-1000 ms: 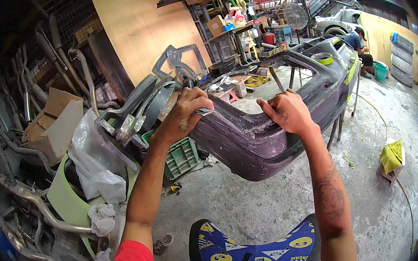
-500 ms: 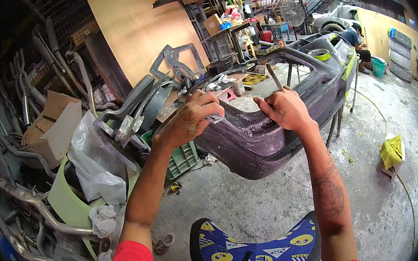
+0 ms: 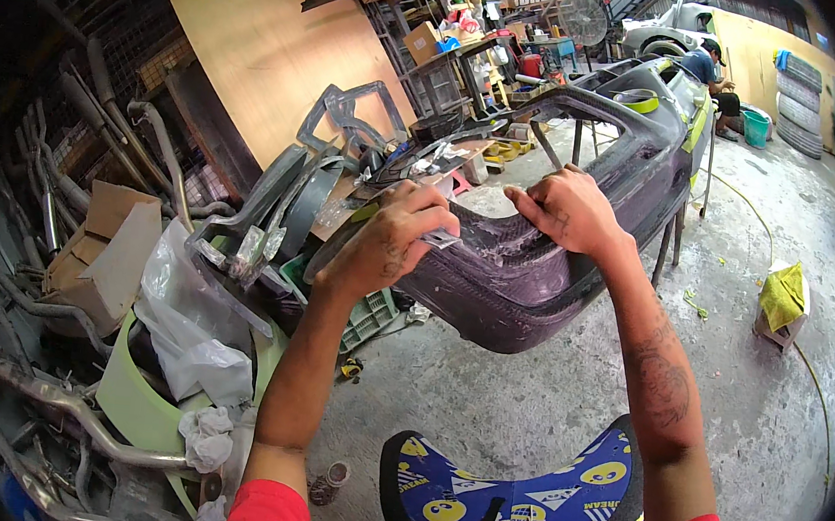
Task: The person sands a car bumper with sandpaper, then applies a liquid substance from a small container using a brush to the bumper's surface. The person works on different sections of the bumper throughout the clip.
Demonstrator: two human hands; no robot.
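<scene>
A dark, dusty car bumper [image 3: 499,304] with a scuffed, sanded-looking surface stretches away from me toward the far right. At its near left end my left hand [image 3: 391,238] is closed, pinching a thin folded grey sheet [image 3: 440,240] that looks like sandpaper. Only the sheet's edge shows; the rest is hidden under my fingers. My right hand [image 3: 575,213] is curled over the bumper's upper edge, thumb pointing left and fingertips out of sight behind it. A yellow-green ring-shaped piece [image 3: 640,102] lies on the bumper's far part.
Metal exhaust pipes [image 3: 71,418], a clear plastic bag [image 3: 191,319] and a cardboard box [image 3: 111,256] crowd the left. A green crate [image 3: 367,321] stands beneath the bumper's left end. A small stand with a yellow cloth [image 3: 782,304] is at right. Farther back, a person [image 3: 709,73] sits near stacked tires [image 3: 799,106].
My left hand has shifted slightly to the right along the bumper with the folded sheet. My right hand stays at the same spot on the edge.
</scene>
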